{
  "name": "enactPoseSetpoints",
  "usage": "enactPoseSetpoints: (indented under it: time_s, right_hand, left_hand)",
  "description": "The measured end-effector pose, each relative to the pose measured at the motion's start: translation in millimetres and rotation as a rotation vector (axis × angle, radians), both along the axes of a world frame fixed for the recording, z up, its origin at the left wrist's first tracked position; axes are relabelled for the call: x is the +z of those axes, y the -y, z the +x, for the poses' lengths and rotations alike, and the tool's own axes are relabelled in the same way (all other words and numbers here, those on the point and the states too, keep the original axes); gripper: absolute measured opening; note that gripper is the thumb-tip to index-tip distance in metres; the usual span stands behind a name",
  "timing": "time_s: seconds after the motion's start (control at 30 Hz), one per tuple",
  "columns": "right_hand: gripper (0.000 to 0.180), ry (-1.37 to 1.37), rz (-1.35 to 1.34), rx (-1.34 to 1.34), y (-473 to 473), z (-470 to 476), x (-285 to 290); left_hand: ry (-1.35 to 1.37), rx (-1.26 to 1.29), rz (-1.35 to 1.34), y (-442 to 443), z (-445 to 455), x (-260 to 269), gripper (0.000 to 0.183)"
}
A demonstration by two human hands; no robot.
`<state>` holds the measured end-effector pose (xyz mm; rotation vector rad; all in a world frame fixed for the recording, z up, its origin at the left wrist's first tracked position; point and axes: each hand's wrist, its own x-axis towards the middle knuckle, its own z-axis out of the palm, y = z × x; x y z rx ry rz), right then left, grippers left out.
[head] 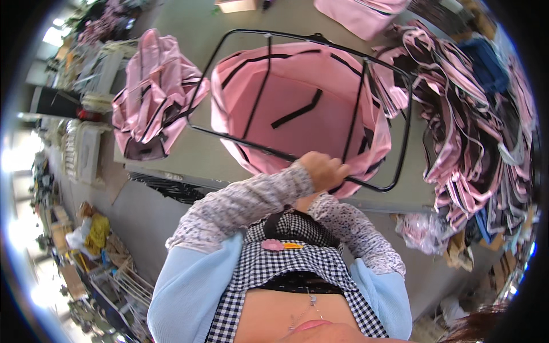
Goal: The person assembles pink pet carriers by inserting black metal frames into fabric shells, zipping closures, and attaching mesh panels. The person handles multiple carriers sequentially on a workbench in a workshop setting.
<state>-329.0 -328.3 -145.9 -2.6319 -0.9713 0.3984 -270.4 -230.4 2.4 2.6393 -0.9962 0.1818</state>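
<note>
A rectangular black metal frame (pixel 405 137) with two crossbars lies tilted across the mouth of an open pink fabric bag (pixel 274 94). My left hand (pixel 324 170) is closed on the frame's near bar, at the bag's near rim. Just below it, my right hand (pixel 305 202) is mostly hidden behind my left hand and sleeve; only skin near the wrist shows, so its grip cannot be told. A bent black strip (pixel 298 110) shows within the bag. Black trim runs around the inside of the bag's upper edge.
The bag rests on a grey-green table (pixel 171 165). A crumpled pink bag (pixel 150 94) lies left, a heap of pink and black bags (pixel 463 141) right. At the far side are another pink bag (pixel 364 15) and a small open box (pixel 236 5). Plastic-wrapped material (pixel 422 233) sits below the right edge.
</note>
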Motion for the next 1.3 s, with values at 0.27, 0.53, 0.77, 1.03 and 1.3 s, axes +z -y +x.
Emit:
enactPoseSetpoints:
  time_s: [0.27, 0.53, 0.77, 1.03, 1.3]
  right_hand:
    - [0.029, -0.107, -0.205, -0.039, 29, -18, 32]
    - [0.018, 0.174, 0.051, 0.069, 72, -11, 127]
    - [0.02, 0.294, 0.181, 0.162, 116, 15, 224]
    - [0.03, 0.181, 0.25, 0.188, 156, 33, 220]
    - [0.04, -0.049, 0.108, 0.327, 90, 27, 191]
  left_hand:
    - [-0.08, 0.001, -0.007, -41, -28, 9, 0.008]
    - [-0.23, 0.036, 0.026, -31, -10, 6, 0.014]
    - [-0.242, -0.112, -0.334, -73, -65, 63, 0.039]
    - [0.021, 0.007, -0.134, -69, -108, 51, 0.015]
    - [0.025, 0.008, -0.07, -57, -139, 45, 0.022]
